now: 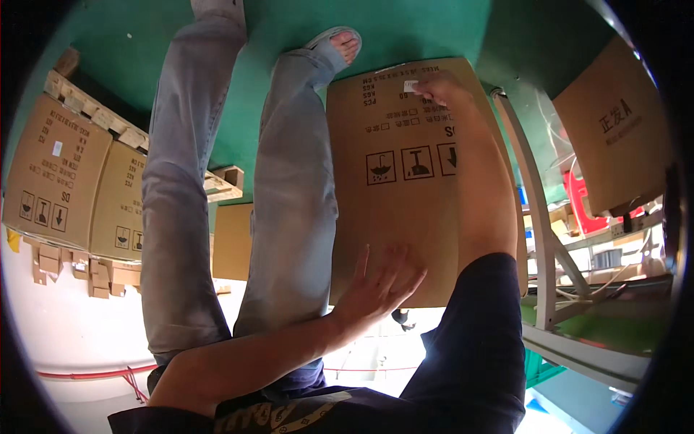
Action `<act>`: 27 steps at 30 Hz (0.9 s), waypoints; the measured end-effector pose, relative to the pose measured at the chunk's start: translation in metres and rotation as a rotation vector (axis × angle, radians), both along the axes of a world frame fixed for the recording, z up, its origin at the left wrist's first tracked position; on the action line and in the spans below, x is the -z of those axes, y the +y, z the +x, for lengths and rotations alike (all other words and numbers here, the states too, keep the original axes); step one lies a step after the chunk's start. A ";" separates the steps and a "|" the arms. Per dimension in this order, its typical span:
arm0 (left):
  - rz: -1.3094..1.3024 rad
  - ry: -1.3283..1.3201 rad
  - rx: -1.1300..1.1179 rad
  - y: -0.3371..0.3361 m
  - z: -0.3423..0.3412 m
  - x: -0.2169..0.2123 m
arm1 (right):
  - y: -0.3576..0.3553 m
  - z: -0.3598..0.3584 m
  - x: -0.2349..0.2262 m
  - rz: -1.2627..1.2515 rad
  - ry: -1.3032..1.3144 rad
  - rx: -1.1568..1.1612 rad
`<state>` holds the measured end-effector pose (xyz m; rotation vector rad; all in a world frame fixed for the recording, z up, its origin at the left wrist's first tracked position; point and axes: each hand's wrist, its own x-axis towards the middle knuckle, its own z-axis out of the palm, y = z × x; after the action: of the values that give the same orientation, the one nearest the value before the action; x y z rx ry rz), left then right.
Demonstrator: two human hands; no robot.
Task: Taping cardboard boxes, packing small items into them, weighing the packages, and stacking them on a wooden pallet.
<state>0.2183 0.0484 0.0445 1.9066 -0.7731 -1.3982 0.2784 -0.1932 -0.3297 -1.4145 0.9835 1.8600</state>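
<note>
A large brown cardboard box [390, 224] with dark printed text and handling symbols stands in front of me. Near its upper printed end, my right hand [439, 88] pinches the edge of a small white label [410, 86], which lies against or just over the cardboard. Whether the label is stuck down there I cannot tell. My left hand [379, 286] holds nothing; its fingers are spread and rest on or close to the box's lower face. My right forearm covers part of the printing.
My legs in grey trousers [289, 181] stand left of the box on a green floor [405, 29]. Printed cartons [54, 173] sit by a wooden pallet [108, 123] at the left. On the right are a white metal frame [531, 188] and another carton [614, 130].
</note>
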 end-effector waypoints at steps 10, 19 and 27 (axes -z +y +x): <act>-0.002 0.119 -0.053 -0.003 -0.004 0.002 | 0.014 0.001 0.010 0.007 0.007 -0.038; 0.004 0.109 -0.005 -0.002 0.001 0.001 | 0.014 0.000 0.013 -0.018 0.110 -0.199; 0.036 0.100 -0.025 -0.006 -0.001 -0.002 | 0.019 -0.007 0.016 0.011 0.039 -0.210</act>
<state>0.2177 0.0425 0.0466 1.8511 -0.6779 -1.4892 0.2717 -0.1744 -0.3457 -1.5299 0.8705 2.0470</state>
